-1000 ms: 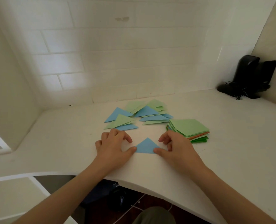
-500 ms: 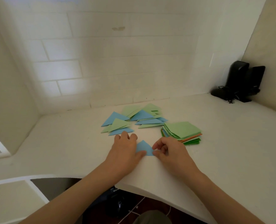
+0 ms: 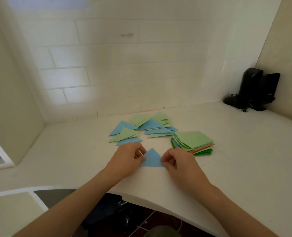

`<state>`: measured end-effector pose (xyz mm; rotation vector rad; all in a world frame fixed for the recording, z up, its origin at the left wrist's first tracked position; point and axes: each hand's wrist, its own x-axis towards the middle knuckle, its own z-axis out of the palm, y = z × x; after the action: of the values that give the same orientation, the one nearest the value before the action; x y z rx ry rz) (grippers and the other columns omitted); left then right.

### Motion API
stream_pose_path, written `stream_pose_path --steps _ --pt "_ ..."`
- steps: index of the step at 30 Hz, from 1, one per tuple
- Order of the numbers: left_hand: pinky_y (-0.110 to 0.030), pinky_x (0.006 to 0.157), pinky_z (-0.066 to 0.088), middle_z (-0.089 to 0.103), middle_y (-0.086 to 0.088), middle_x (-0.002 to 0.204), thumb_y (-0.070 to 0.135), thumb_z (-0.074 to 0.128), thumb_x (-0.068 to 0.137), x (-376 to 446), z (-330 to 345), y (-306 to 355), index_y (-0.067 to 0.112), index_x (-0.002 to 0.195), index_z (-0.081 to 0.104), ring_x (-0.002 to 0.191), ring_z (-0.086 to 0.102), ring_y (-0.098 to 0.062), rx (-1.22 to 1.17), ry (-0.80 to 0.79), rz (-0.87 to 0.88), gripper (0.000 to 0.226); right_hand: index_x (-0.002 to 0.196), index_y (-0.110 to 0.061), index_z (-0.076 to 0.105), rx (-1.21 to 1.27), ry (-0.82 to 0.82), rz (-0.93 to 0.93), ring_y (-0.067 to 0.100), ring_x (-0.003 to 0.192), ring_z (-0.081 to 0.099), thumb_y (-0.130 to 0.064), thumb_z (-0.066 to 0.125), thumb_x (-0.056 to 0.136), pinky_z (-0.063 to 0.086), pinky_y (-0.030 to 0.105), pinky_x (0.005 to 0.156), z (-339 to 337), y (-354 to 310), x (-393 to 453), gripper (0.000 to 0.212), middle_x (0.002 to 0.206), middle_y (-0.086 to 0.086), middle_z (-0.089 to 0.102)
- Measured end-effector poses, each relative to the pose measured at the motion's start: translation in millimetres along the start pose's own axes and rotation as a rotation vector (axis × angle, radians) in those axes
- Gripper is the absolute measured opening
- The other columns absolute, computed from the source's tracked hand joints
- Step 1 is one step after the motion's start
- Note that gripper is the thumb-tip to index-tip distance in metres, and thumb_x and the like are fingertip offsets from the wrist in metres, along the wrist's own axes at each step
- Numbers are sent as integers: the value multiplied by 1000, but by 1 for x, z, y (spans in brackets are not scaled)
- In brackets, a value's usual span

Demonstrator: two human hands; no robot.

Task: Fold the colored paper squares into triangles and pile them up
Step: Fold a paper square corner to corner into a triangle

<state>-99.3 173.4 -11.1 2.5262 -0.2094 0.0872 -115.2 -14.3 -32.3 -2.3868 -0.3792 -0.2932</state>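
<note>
A blue paper folded into a triangle (image 3: 151, 159) lies on the white desk (image 3: 244, 159) between my hands. My left hand (image 3: 127, 159) pinches its left corner with curled fingers. My right hand (image 3: 177, 163) pinches its right corner, fingers curled too. Behind them lies a loose spread of folded blue and light green triangles (image 3: 141, 130). To the right sits a stack of unfolded paper squares (image 3: 193, 141), light green on top, with orange, blue and dark green edges showing below.
A black device with cables (image 3: 254, 90) stands in the far right corner against the wall. The desk's curved front edge (image 3: 159, 204) runs below my wrists. Tiled wall closes the back, a side wall the left.
My hands went from pressing the triangle flat to pinching its two lower corners. The left hand slid off the paper to its left corner; the view shifted slightly.
</note>
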Motion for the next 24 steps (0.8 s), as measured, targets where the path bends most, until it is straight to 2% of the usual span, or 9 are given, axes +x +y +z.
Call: stream_pose_path --steps 4,7,11,13,15,17,20,22,24 --pt "-4 62 35 58 12 83 20 61 89 8 -11 -8 24 97 64 75 53 -3 -25 55 -16 10 89 -25 62 -130 88 -127 3 71 47 -6 59 82 40 17 64 7 -9 -3 20 90 -10 52" --pt "-4 57 35 64 5 83 20 64 87 31 -38 -26 21 94 66 73 56 -8 -75 207 -93 8 94 -26 62 -161 100 -158 6 80 51 -12 59 83 44 23 68 9 -15 -3 17 95 -12 53" --pt "-28 70 49 69 -4 84 22 68 84 72 -65 -57 17 93 68 79 63 -22 -161 390 -237 11 94 -26 64 -163 78 -175 7 79 52 -17 59 83 45 22 70 15 -18 1 15 93 -12 56" --pt "-34 79 50 69 -7 94 26 68 84 89 -65 -71 17 95 65 89 62 -25 -161 386 -306 14 94 -27 64 -169 73 -168 4 76 50 -20 59 84 42 18 68 14 -19 1 13 91 -14 56" --pt "-34 85 45 67 -5 102 33 69 83 99 -58 -78 19 101 62 99 58 -26 -53 388 -336 23 92 -28 63 -176 106 -140 1 72 46 -23 62 84 36 11 64 4 -16 4 10 88 -16 54" --pt "-32 83 37 62 -3 101 33 68 83 101 -49 -68 21 104 59 101 54 -26 50 432 -244 26 89 -26 63 -173 196 -103 0 71 45 -24 66 81 36 13 65 -13 -6 10 8 85 -15 53" --pt "-25 77 36 57 2 91 17 67 83 92 -28 -27 22 94 62 89 53 -19 -75 375 60 13 93 -22 67 -213 297 8 3 76 51 -29 68 81 38 17 68 -42 18 19 14 91 -10 57" --pt "-21 77 39 59 4 90 13 64 84 83 -11 1 21 91 63 86 55 -14 -149 251 217 11 106 -20 68 -264 238 105 7 89 56 -34 66 83 41 19 77 -52 34 22 28 104 -7 60" --pt "-18 81 38 61 4 98 16 62 88 78 8 21 19 98 65 92 55 -11 -140 139 338 11 116 -18 66 -286 154 150 13 106 57 -39 66 83 41 22 90 -55 43 21 39 119 -3 61"
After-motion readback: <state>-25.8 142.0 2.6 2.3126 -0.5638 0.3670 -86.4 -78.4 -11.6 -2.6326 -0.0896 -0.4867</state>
